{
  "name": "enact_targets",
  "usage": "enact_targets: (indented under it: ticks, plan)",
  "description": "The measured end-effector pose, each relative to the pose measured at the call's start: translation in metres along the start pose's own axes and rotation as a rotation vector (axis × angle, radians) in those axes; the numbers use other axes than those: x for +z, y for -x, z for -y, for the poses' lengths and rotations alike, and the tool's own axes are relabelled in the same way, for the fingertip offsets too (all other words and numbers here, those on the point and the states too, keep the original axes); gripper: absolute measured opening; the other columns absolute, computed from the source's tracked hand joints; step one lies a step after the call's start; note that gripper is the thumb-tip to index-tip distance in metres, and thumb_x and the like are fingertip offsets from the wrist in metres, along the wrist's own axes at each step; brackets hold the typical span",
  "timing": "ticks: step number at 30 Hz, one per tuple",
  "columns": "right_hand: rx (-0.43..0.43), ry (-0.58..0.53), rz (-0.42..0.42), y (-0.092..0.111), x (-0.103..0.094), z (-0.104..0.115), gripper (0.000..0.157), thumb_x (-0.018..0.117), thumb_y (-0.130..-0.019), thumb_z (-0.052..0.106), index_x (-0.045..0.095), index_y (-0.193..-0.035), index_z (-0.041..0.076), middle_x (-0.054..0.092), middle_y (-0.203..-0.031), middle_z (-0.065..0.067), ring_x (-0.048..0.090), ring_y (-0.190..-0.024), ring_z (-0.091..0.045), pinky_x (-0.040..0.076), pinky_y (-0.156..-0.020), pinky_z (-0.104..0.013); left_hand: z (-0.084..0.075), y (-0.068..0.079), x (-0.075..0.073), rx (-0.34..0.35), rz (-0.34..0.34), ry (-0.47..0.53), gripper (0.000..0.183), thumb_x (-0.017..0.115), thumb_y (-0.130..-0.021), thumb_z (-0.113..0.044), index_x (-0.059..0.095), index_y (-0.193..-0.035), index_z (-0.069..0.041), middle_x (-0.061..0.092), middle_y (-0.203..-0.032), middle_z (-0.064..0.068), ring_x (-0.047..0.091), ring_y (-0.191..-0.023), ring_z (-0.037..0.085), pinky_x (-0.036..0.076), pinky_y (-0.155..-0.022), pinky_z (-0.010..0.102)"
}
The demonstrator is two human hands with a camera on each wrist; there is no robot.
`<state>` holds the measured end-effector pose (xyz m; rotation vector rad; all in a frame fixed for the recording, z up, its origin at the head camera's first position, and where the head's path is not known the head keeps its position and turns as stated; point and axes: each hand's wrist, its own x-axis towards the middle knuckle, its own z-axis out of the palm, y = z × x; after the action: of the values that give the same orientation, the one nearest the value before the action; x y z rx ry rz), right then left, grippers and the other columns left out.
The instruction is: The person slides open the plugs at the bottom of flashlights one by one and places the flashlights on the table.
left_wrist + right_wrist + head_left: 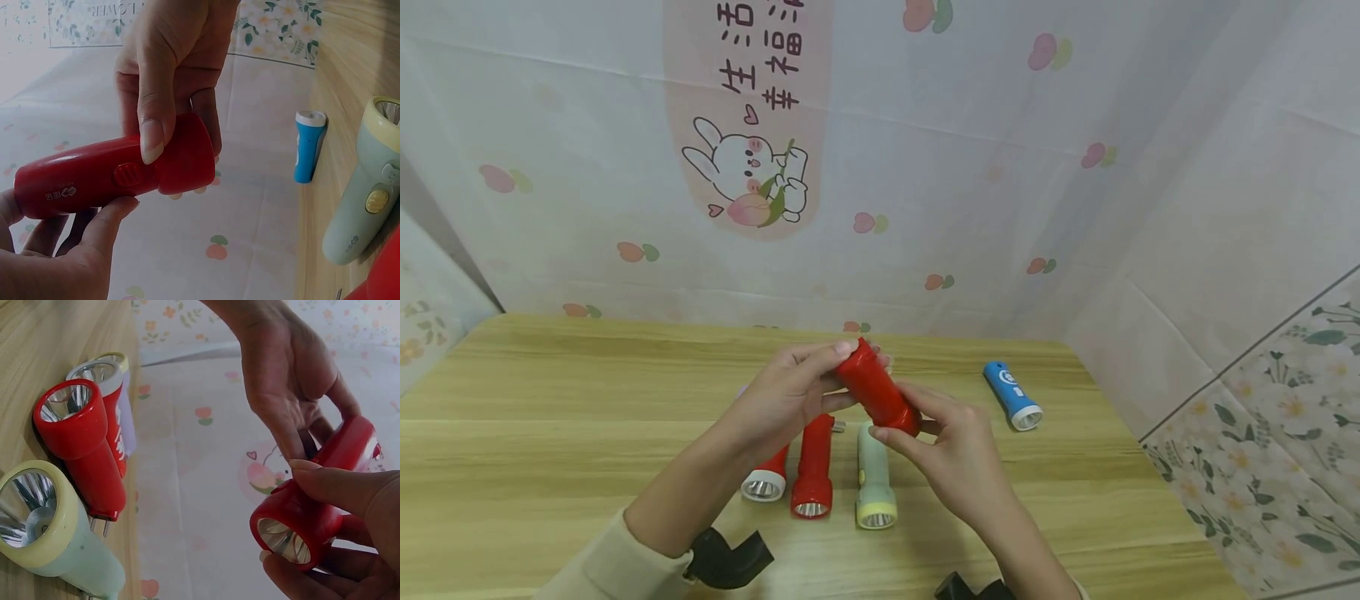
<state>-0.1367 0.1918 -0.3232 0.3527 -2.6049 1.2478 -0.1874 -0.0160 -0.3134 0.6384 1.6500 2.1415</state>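
Both hands hold a red flashlight (880,390) tilted above the table. My left hand (793,387) grips its tail end, with the thumb along the top edge. Around the head end, my right hand (958,442) has its thumb and fingers wrapped. A switch and a small white logo show on the barrel (94,172) in the left wrist view. The reflector (284,540) shows in the right wrist view. Below the hands lie a second red flashlight (812,475) with metal plug prongs, a pale green flashlight (873,475) with a yellow rim, and a red flashlight with a white rim (764,483).
A blue flashlight (1011,393) lies farther right on the wooden table (587,400). Beside the white-rimmed one, a pale purple flashlight (127,419) is partly hidden. A printed white curtain (925,167) hangs behind the table. Black wrist straps (730,562) show near the front.
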Motion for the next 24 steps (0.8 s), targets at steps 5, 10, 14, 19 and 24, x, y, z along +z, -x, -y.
enact_targets:
  ticks: [5, 10, 14, 19, 24]
  plan:
    - [0.002, 0.007, 0.012, -0.0011, 0.0006, -0.0009, 0.049, 0.088, -0.077, 0.014, 0.073, -0.124, 0.020, 0.075, -0.120, 0.001, 0.073, -0.105, -0.020, 0.063, -0.078, -0.028, 0.0006, 0.0006, 0.0002, -0.009, -0.005, -0.009, 0.044, 0.044, -0.108, -0.024, 0.055, -0.141, 0.004, 0.060, -0.143, 0.020, 0.058, -0.135, 0.033, 0.049, -0.110, 0.048]
    - [0.006, 0.012, 0.022, -0.0015, 0.0006, -0.0012, 0.049, 0.088, -0.077, 0.013, 0.074, -0.123, 0.020, 0.075, -0.119, 0.001, 0.073, -0.103, -0.019, 0.063, -0.076, -0.025, 0.0012, 0.0006, 0.0006, -0.015, -0.014, -0.003, 0.044, 0.045, -0.108, -0.024, 0.056, -0.140, 0.005, 0.061, -0.142, 0.020, 0.059, -0.134, 0.033, 0.049, -0.110, 0.048]
    - [0.006, 0.017, 0.023, -0.0011, 0.0004, -0.0011, 0.050, 0.088, -0.076, 0.013, 0.074, -0.124, 0.019, 0.075, -0.119, 0.001, 0.073, -0.102, -0.019, 0.063, -0.075, -0.025, 0.0012, 0.0006, 0.0013, -0.018, -0.014, 0.001, 0.044, 0.046, -0.108, -0.023, 0.056, -0.139, 0.005, 0.061, -0.141, 0.019, 0.059, -0.133, 0.032, 0.049, -0.110, 0.049]
    - [0.002, 0.016, 0.024, -0.0006, 0.0004, -0.0010, 0.049, 0.088, -0.076, 0.013, 0.074, -0.123, 0.019, 0.076, -0.118, 0.001, 0.073, -0.101, -0.018, 0.063, -0.075, -0.024, 0.0011, 0.0006, 0.0018, -0.024, -0.012, -0.005, 0.044, 0.047, -0.107, -0.024, 0.057, -0.139, 0.004, 0.061, -0.142, 0.019, 0.059, -0.134, 0.032, 0.050, -0.110, 0.048]
    - [0.009, 0.018, 0.024, -0.0001, 0.0005, -0.0008, 0.050, 0.089, -0.076, 0.013, 0.074, -0.123, 0.020, 0.075, -0.119, 0.001, 0.073, -0.102, -0.018, 0.063, -0.076, -0.024, 0.0014, 0.0006, 0.0022, -0.026, -0.010, -0.003, 0.043, 0.049, -0.107, -0.026, 0.058, -0.138, 0.003, 0.060, -0.141, 0.022, 0.060, -0.132, 0.031, 0.051, -0.109, 0.046]
